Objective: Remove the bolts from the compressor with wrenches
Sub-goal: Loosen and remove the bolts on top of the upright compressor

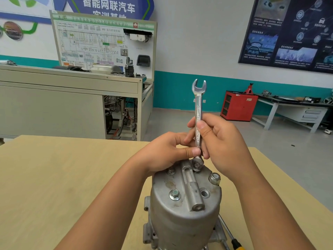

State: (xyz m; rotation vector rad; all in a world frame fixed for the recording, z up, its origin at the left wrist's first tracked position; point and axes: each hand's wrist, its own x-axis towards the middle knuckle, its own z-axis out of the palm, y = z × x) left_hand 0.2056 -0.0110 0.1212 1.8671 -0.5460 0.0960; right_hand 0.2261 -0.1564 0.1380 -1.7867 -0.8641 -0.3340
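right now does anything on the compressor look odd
One bolt hole on the compressor, near right, is empty while the others hold bolts. Nothing else stands out; the left hand and right hand hold the wrench on the far bolt.

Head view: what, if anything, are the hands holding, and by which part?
The wrench, upright, by its shank: the right hand pinches mid-shank, the left hand pinches just above the ring end seated on a bolt of the compressor.
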